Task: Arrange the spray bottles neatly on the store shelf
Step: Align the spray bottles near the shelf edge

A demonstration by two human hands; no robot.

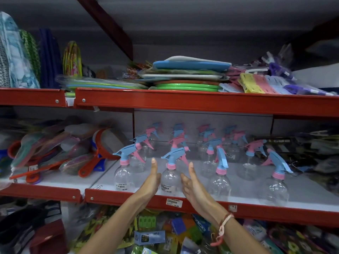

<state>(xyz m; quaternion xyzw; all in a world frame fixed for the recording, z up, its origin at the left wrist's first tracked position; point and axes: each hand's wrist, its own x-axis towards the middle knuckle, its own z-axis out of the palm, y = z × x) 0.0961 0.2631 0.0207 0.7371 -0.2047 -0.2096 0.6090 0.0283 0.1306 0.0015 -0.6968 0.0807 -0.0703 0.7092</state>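
Several clear spray bottles with blue and pink trigger heads stand in rows on the white middle shelf. One front-row bottle with a blue head and pink collar stands between my hands. My left hand is flat and open just left of it, fingers pointing up and back. My right hand is open just right of it. Neither hand grips it; whether the palms touch the bottle I cannot tell. Other front bottles stand at the left and at the right and far right.
Red shelf rails run across, with a price tag below my hands. Packed strainers with red handles lie left of the bottles, dark packets at the right. Stacked boards and pegs fill the shelf above, packets the shelf below.
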